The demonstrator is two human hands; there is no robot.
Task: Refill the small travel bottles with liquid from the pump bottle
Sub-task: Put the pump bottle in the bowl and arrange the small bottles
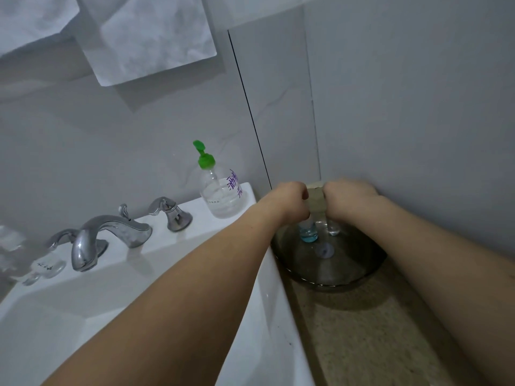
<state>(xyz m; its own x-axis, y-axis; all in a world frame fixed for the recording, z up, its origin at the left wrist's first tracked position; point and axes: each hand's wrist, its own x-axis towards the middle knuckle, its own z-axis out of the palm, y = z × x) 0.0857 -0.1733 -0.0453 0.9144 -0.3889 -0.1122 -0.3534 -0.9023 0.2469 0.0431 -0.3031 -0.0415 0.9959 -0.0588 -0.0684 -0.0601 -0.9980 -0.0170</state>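
Observation:
A clear pump bottle (pixel 223 190) with a green pump head and purple writing stands on the back right corner of the white sink. To its right, a dark glass dish (pixel 328 271) sits on the speckled counter in the wall corner. My left hand (pixel 289 200) is closed around the top of a small travel bottle with a blue bottom (pixel 308 234), standing in the dish. My right hand (pixel 349 197) is closed around the top of a small clear travel bottle (pixel 333 229) beside it. The tops of both bottles are hidden by my fingers.
A chrome faucet (pixel 92 240) with two handles lines the sink's back edge. A small clear bottle (pixel 47 267) lies on the sink ledge at far left. A white towel (pixel 145 37) hangs on the wall above. Walls close in behind and to the right of the dish.

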